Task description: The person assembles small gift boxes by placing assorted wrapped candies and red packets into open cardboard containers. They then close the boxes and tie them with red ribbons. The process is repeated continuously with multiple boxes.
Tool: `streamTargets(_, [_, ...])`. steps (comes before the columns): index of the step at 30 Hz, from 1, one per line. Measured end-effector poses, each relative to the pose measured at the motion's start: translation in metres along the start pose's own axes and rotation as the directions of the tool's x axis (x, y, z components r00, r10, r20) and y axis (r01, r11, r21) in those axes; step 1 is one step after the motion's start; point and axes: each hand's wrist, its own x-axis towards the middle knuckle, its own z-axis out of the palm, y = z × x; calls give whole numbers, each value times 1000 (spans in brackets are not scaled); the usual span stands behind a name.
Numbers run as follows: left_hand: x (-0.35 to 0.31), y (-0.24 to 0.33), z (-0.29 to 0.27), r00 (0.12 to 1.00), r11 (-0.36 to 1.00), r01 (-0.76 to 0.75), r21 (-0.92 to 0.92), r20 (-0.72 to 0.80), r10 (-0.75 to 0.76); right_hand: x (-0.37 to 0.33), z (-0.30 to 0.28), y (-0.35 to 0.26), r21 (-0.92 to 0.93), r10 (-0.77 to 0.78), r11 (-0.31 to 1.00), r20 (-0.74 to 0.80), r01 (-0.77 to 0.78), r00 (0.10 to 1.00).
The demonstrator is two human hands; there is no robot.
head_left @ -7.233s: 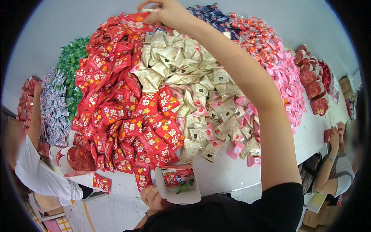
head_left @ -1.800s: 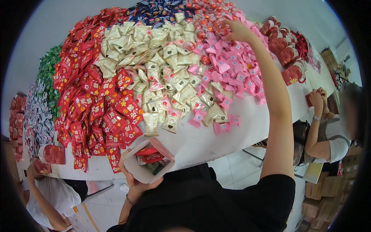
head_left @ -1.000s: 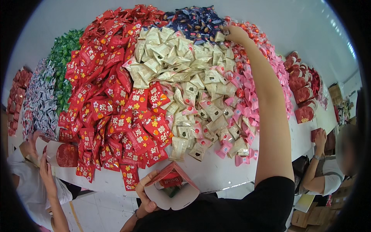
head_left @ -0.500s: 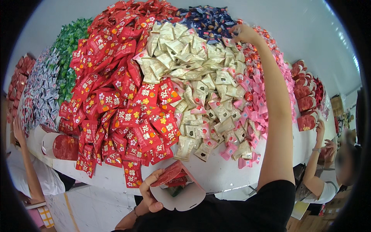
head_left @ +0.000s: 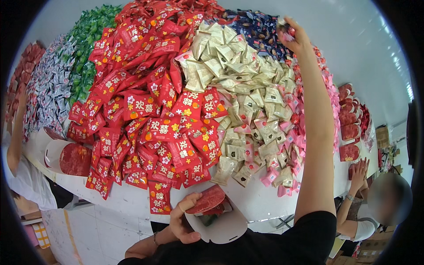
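Observation:
My left hand (head_left: 184, 223) grips the side of a small open paper box (head_left: 224, 226), white with red flaps, at the table's near edge. A few wrapped sweets show inside it, one red and one green. My right arm reaches far out over the table, and my right hand (head_left: 300, 40) is closed around small wrapped candies (head_left: 288, 31) with clear and dark red wrappers. Just left of it lies a heap of navy blue packets (head_left: 254, 33), and below it are red round candies (head_left: 297, 73).
Red packets (head_left: 145, 106) and cream packets (head_left: 247, 88) fill the middle. Pink candies (head_left: 293, 101), green candies (head_left: 86, 53) and grey-blue packets (head_left: 48, 84) lie around them. Another box (head_left: 73, 161) stands at left. Co-workers are at both sides; red boxes (head_left: 350, 132) line the right.
My right hand has lifted from the pile's edge and moved slightly right, now with candies in its fingers. My left hand and the box have shifted a little right in view.

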Motion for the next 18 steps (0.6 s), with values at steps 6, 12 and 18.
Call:
streamTargets(6, [0,5,-3,998,997,60,41,-16,-60,58,123,26,-743,-196,367,526,559,828])
streamTargets(12, [4,8,-8,999,980,-34,196,8,33,124,170,74,-869,-168,-408,373,280,913])
streamTargets(18, [5,8,-3,998,986,-57,156,49,50,100,132,29,-912,-367,-21,389,410,845])
